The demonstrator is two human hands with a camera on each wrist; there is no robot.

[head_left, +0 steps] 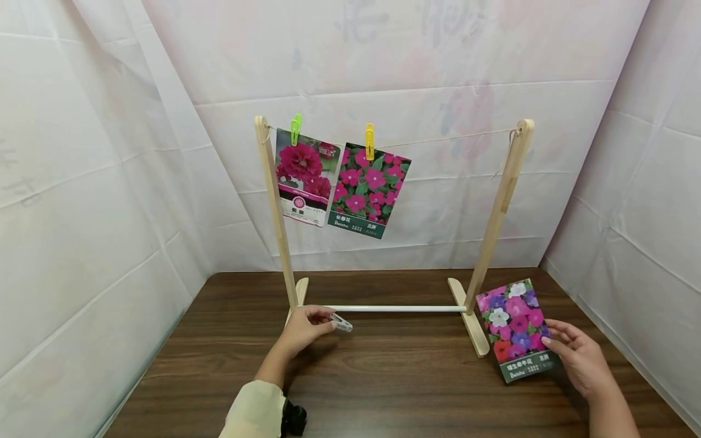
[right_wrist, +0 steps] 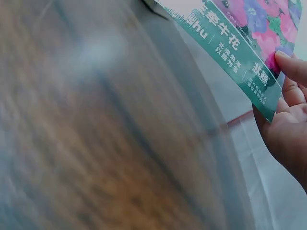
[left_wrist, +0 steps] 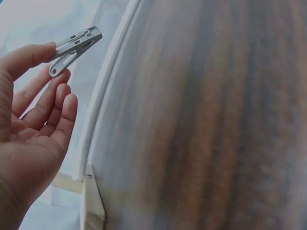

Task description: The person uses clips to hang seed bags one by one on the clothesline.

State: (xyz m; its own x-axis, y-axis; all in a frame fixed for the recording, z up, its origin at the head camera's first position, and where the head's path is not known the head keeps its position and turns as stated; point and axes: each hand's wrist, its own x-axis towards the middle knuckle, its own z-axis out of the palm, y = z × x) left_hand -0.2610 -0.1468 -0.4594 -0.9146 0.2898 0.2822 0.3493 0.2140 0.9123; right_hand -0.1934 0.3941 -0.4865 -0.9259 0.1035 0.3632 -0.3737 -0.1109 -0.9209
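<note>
Between thumb and fingers, my left hand (head_left: pixel 304 331) pinches a grey clothespin (left_wrist: pixel 76 49) by its handle end, in front of the rack's left foot. My right hand (head_left: pixel 582 358) holds a seed packet (head_left: pixel 516 328) with pink, purple and white flowers by its lower right edge, beside the rack's right foot. From the string (head_left: pixel 454 139) hang two other packets. The hollyhock packet (head_left: pixel 302 176) is held by a green clothespin (head_left: pixel 296 129). A pink-flowered packet (head_left: pixel 368 191), tilted and close beside it, hangs from a yellow clothespin (head_left: pixel 370 142).
The wooden rack has a left post (head_left: pixel 276 213), a right post (head_left: pixel 501 213) and a white bottom rod (head_left: pixel 391 309). It stands on a dark brown table (head_left: pixel 383 377). White cloth (head_left: pixel 427 61) hangs behind and on both sides.
</note>
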